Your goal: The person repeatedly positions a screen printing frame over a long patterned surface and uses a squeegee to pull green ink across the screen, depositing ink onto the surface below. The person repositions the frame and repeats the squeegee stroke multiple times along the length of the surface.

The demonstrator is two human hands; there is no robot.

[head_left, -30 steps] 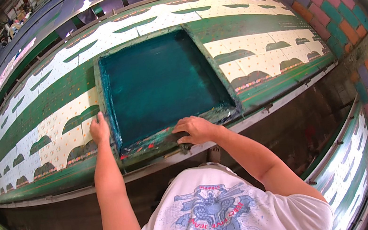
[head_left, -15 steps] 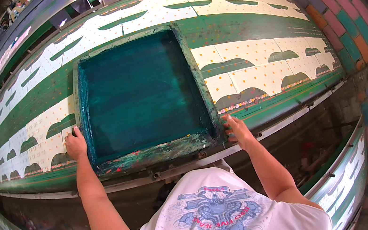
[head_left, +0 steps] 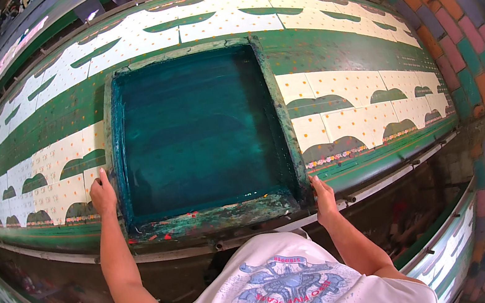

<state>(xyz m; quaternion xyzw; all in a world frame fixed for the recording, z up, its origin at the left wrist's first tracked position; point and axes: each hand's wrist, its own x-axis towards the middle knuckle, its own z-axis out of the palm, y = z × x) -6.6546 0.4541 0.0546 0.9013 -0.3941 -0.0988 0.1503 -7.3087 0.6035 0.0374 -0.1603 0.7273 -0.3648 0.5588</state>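
Note:
A large square screen-printing frame (head_left: 212, 219), with dark teal mesh and paint-stained wooden sides, lies across the printing table in front of me. My left hand (head_left: 103, 194) is at its left side near the front corner, fingers curled against the wood and one finger pointing up along the edge. On the opposite side, my right hand (head_left: 324, 196) closes on the frame's right edge close to the front corner. Part of the fingers of both hands is hidden. Pale fabric pieces (head_left: 351, 126) with orange dots and curved cut-outs lie on the green table (head_left: 328, 54) to either side.
A metal rail (head_left: 384, 179) with short pegs runs along the table's near edge. Another long table with pale pieces (head_left: 458, 254) stands at the lower right. Coloured brick paving (head_left: 459, 50) lies at the right. More tables stand beyond the far edge.
The frame now sits further right and lower in view, as do the fabric pieces on the right. My right hand's fingers, spread before, have closed on the frame's edge.

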